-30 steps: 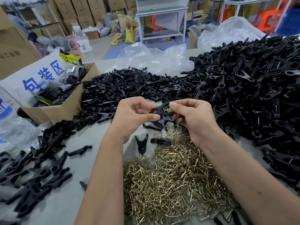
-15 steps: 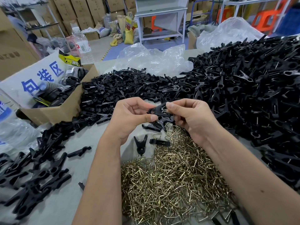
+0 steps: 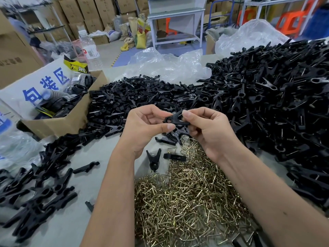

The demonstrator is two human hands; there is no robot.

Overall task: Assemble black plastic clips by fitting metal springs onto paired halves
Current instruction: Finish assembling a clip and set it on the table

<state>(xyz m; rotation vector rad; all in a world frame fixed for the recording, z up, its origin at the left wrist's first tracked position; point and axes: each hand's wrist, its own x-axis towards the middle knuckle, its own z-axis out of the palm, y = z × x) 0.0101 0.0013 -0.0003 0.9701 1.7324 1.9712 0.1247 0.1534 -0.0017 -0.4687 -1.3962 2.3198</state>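
Observation:
Both hands hold one black plastic clip above the table's middle. My left hand pinches its left end between thumb and fingers. My right hand grips its right end, thumb on top; a glint of metal spring shows in the clip's gap. Below lies a heap of brass-coloured metal springs. Loose black clip halves are piled behind the hands. A big mound of assembled clips fills the right side. One assembled clip and a single half lie by the springs.
A smaller pile of black clips lies at the left. An open cardboard box with black parts and a blue-lettered sign stands at the back left. Crumpled clear plastic bags sit at the table's far edge. Bare grey tabletop shows between the piles.
The hands have barely moved. The clip has turned slightly between the fingers, and the right thumb has shifted along its top.

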